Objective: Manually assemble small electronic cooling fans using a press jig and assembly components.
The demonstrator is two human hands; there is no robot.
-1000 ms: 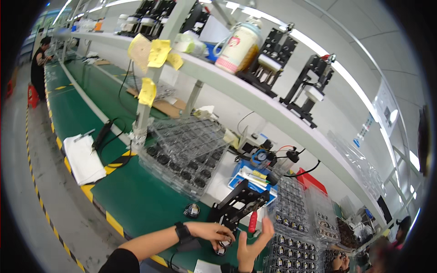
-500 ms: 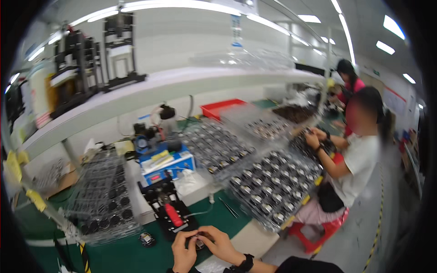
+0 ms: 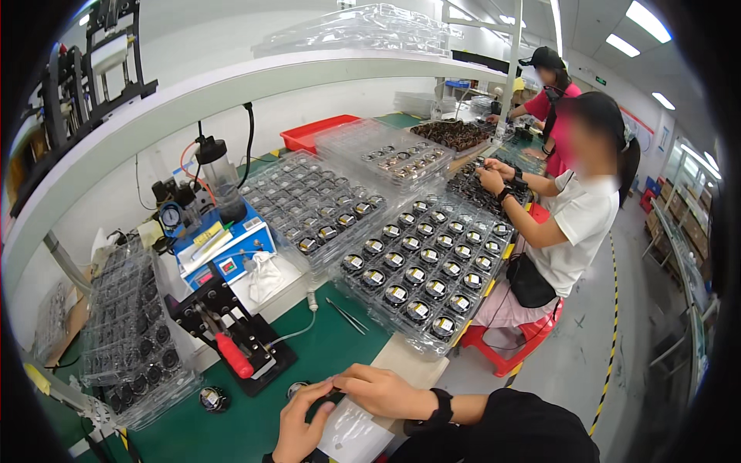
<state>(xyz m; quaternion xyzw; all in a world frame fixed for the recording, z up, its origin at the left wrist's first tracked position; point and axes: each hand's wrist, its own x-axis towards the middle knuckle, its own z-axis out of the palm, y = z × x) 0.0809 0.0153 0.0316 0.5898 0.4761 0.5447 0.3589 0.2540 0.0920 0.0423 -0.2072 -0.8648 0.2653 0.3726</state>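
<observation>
My left hand and my right hand meet above the green mat at the front, fingertips pinched together. Between them is a small dark piece, mostly hidden by the fingers, whose kind I cannot make out. A round black component with a pale label lies on the mat just beyond my left fingers. Farther left rests another round black component. Under my hands is a clear plastic bag. A black hand press with a red handle stands beyond the left hand, and tweezers lie beyond the right.
Clear trays of round components cover the bench to the right and middle; more trays are stacked at left. A blue control box stands behind the press. A shelf runs overhead. A co-worker sits at the right.
My view has swung right, so the bench appears farther left. Against the mat, my hands have shifted right, off the nearer round component, which now shows beyond the left fingers.
</observation>
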